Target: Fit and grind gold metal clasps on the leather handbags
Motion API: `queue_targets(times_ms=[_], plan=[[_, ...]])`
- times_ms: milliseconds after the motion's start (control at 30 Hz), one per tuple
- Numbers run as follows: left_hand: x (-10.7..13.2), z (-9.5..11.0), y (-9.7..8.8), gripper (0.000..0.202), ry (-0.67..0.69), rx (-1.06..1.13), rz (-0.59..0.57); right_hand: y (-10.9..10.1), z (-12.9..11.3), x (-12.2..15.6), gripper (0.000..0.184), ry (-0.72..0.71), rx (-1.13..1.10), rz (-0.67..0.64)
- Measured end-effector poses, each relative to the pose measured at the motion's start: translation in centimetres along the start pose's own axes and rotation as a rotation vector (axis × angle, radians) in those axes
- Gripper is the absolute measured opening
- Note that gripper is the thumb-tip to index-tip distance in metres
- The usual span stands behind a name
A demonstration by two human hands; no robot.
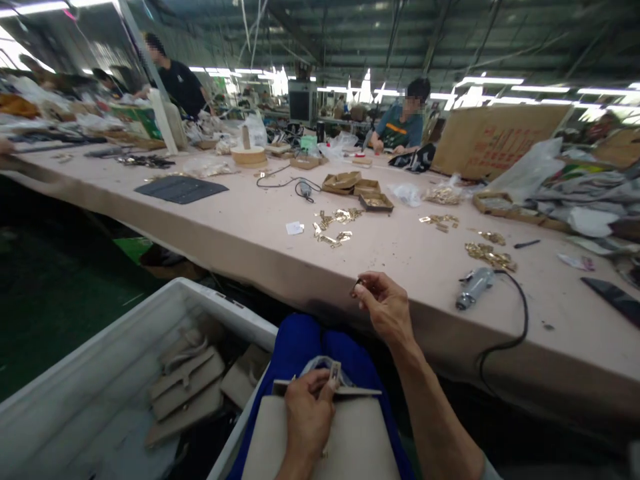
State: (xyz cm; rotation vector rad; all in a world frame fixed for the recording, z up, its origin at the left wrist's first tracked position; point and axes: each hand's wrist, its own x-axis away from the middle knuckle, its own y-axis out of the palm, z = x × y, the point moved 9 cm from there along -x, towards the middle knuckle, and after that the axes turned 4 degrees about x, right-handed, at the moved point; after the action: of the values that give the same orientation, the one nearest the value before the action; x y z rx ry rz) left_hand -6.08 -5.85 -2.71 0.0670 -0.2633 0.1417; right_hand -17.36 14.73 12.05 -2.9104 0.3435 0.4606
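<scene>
My left hand (307, 407) grips the top edge of a beige bag piece (345, 440) lying on my lap, thumb pressed on a small tab at its rim. My right hand (383, 303) is raised at the table's near edge, fingers pinched round a small metal fitting (359, 287). Several loose gold fittings (334, 227) lie on the pink table (240, 227) just beyond that hand. A small silver power tool (473, 288) with a black cable rests on the table to the right.
A white bin (100, 347) at my lower left holds several beige bag pieces. Small cardboard trays (357, 187), more gold hardware (490, 255), a dark mat (181, 189), cardboard and plastic bags cover the table. Two people work at the far side.
</scene>
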Motion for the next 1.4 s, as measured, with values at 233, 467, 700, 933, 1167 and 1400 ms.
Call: queue_targets(times_ms=[233, 467, 700, 933, 1167, 1400], plan=[[-0.2, 0.4, 1.3, 0.034, 0.029, -0.108, -0.109, 0.6, 6.8, 11.9, 0.036, 0.355, -0.181, -0.027], [-0.1, -0.7, 1.8, 0.034, 0.007, -0.098, -0.147, 0.3, 7.2, 13.1, 0.032, 0.351, -0.206, -0.083], [-0.2, -0.8, 1.7, 0.028, 0.066, -0.001, -0.186, 2.2, 7.4, 13.9, 0.028, 0.34, -0.114, -0.168], [0.1, -0.8, 1.7, 0.028, 0.069, -0.008, -0.217, 2.5, 7.9, 14.3, 0.031, 0.349, -0.077, -0.127], [0.3, -0.3, 1.9, 0.027, 0.071, -0.009, -0.25, 2.6, 7.9, 14.4, 0.035, 0.379, -0.095, -0.105], [0.4, 0.1, 1.9, 0.027, 0.057, 0.007, -0.247, 2.9, 7.3, 14.4, 0.036, 0.395, -0.085, -0.055]])
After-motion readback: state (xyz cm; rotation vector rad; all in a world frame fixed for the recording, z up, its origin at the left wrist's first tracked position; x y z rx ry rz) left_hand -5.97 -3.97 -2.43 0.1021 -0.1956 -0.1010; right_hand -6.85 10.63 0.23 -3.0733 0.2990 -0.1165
